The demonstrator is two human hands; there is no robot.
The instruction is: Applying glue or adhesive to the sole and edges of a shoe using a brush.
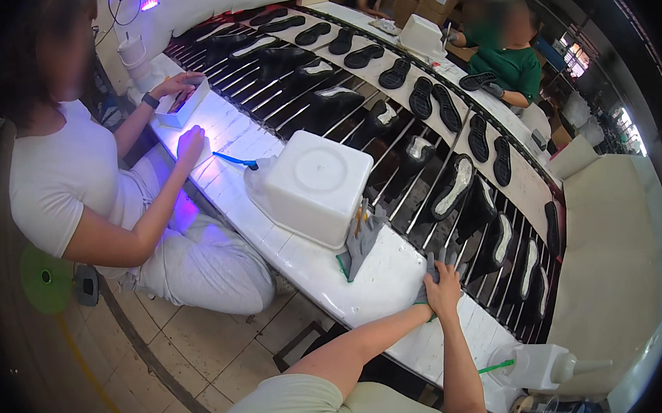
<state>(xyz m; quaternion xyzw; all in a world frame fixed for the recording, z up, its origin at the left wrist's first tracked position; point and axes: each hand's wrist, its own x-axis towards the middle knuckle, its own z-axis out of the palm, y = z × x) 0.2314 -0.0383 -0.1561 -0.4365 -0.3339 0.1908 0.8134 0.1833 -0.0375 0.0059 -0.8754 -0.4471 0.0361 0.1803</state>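
At the edge of the white bench, my left hand [422,297] wears a grey glove with a green cuff. Its gloved fingers, partly covered, look stretched out toward the rack. My right hand [446,289] is bare and closed over that glove, gripping it across the left hand. A second grey glove [362,248] lies on the bench to the left, beside a white upturned tub [318,180]. Just beyond my hands, black shoe uppers with whitish undersides [454,186] lie on the metal rods of a conveyor.
Black soles [420,97] line a pale belt beyond the rods. A white bottle [543,366] and green-handled brush [497,366] stand near right. At left, a seated co-worker's hand [191,146] is near a blue brush [232,160]; another person in green [501,60] holds a sole across the line.
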